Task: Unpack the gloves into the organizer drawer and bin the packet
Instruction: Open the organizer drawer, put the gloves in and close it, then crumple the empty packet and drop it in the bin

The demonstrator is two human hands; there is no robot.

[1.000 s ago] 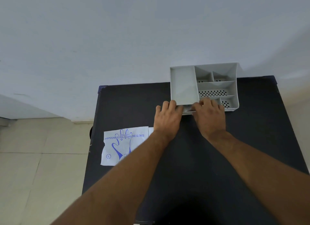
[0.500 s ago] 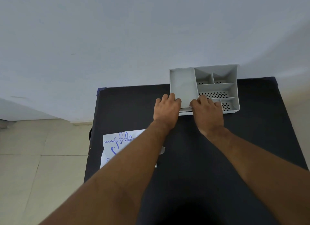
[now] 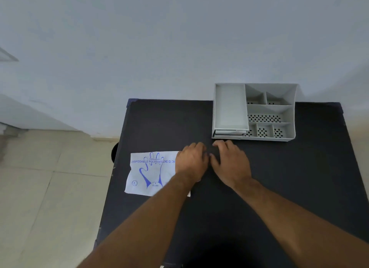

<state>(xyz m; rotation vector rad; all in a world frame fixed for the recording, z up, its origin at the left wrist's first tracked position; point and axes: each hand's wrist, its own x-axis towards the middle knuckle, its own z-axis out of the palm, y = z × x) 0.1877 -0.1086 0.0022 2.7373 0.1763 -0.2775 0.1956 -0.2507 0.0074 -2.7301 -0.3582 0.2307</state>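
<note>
Resting side by side over the dark surface [image 3: 299,178], both hands sit just in front of the grey organizer [image 3: 291,116], apart from it and holding nothing. The left hand [image 3: 190,164] lies palm down with its fingers [image 3: 196,147] loosely curled, its outer edge and wrist covering the right end of the gloves packet [image 3: 151,173]. The right hand [image 3: 231,165] is also palm down, fingers [image 3: 221,144] spread a little and pointing toward the organizer, empty over bare surface. The two thumbs nearly meet between the hands; whether they touch cannot be told.

The packet lies flat near the left edge of the surface, a white bag printed in blue with a glove outline and the words "DISPOSABLE POLYETHYLENE GLOV", the rest hidden by the left hand. It looks unopened, though its right end is covered.

The organizer stands at the far edge of the surface against the pale wall [image 3: 139,38]. Its top has one long plain compartment on the left and several smaller ones with perforated floors on the right. Below the long compartment, the drawer [image 3: 229,132] front shows at the near left corner, projecting slightly. Tiled floor [image 3: 50,188] shows to the left.
</note>
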